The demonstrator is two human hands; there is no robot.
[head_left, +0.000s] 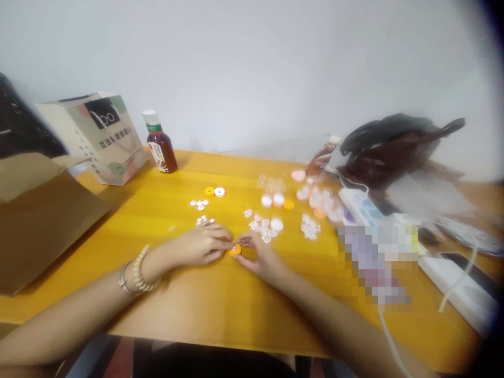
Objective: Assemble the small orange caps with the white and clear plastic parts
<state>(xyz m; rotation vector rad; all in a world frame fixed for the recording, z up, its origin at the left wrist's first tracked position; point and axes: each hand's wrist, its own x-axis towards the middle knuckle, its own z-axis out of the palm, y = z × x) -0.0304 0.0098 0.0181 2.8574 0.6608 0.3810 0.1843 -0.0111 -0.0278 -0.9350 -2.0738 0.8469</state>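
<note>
Orange disc sits at the meeting point of both hands' fingertips, low over the table, with a small pale spot at its middle. Far left of the fingers stand a brown paper bag and a printed bag; nearer, beyond the left fingers, stands a dark red bottle. Ahead of the left fingers, a yellow disc and a white disc lie side by side, with small white pieces in two groups closer in.

The left hand lies palm down, fingers close together, tips at the disc's left edge; whether they grip it or only steady it, I cannot tell. The right hand curves round from the other side, thumb and forefinger pinching the disc.

Beyond the right fingers lie white openwork pieces, then pale round pieces, and farther right a group of flat white pieces and a blurred heap.

Judging by this layout, one disc is being worked and the yellow-and-white pair may be finished or waiting. Plenty of loose parts remain, so the work looks early.
</note>
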